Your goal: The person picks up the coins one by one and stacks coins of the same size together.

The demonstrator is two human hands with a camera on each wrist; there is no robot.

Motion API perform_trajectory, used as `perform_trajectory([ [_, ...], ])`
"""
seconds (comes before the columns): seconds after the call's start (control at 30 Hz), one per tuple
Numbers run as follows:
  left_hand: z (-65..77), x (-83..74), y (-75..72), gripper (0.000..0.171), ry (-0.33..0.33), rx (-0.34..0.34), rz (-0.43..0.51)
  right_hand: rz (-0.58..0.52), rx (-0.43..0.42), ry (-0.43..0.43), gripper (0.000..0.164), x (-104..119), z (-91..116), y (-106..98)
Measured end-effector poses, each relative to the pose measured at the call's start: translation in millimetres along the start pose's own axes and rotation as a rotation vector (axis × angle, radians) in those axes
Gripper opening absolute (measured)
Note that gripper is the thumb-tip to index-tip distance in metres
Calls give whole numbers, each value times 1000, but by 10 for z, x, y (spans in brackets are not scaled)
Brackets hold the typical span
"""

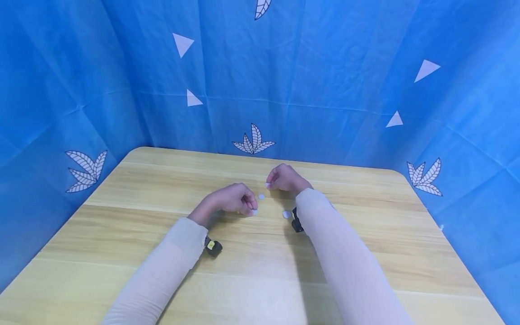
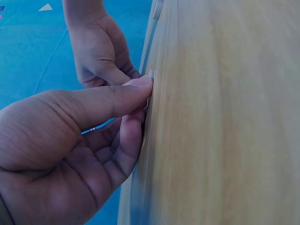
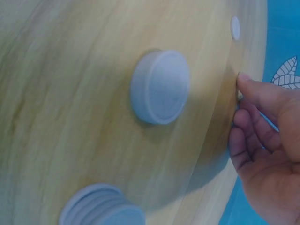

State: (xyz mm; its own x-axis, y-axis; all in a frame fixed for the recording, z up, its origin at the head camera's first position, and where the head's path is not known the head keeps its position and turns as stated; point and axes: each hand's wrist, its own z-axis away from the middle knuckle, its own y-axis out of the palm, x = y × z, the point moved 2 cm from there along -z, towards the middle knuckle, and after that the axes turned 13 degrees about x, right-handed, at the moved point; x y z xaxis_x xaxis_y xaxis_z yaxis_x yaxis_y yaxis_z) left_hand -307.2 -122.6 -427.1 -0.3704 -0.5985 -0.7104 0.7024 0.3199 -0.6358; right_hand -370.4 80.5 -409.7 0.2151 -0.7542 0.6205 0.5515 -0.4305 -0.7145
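On the light wood table, my left hand [image 1: 235, 198] pinches a small white disc [image 1: 253, 212] at its fingertips. Seen from the left wrist, the thumb [image 2: 136, 91] presses toward the curled fingers, and only a sliver of the disc shows. Farther back, my right hand [image 1: 284, 177] has a white disc [image 1: 268, 185] between thumb and fingers, low over the table. The right wrist view mostly hides that disc behind the fingertips. Between the hands lies another white disc [image 1: 262, 197]. Close to the right wrist sits a further round white piece [image 1: 286, 214].
In the right wrist view a thick round piece [image 3: 161, 87] stands alone, with a stack of several discs [image 3: 101, 206] at the lower left and a flat disc [image 3: 235, 28] at the upper right. A blue patterned curtain [image 1: 252, 67] hangs behind the table [image 1: 252, 280].
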Motion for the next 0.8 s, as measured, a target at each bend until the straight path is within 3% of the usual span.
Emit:
perform_trajectory([
  [0.4,20,-13,10,11,-7,-7,0,16,87,-4,9,2,-31,-13],
  [0.8,15,-28,7,11,-14,-5,11,-6,65,-86,11,-28,-31,-5],
])
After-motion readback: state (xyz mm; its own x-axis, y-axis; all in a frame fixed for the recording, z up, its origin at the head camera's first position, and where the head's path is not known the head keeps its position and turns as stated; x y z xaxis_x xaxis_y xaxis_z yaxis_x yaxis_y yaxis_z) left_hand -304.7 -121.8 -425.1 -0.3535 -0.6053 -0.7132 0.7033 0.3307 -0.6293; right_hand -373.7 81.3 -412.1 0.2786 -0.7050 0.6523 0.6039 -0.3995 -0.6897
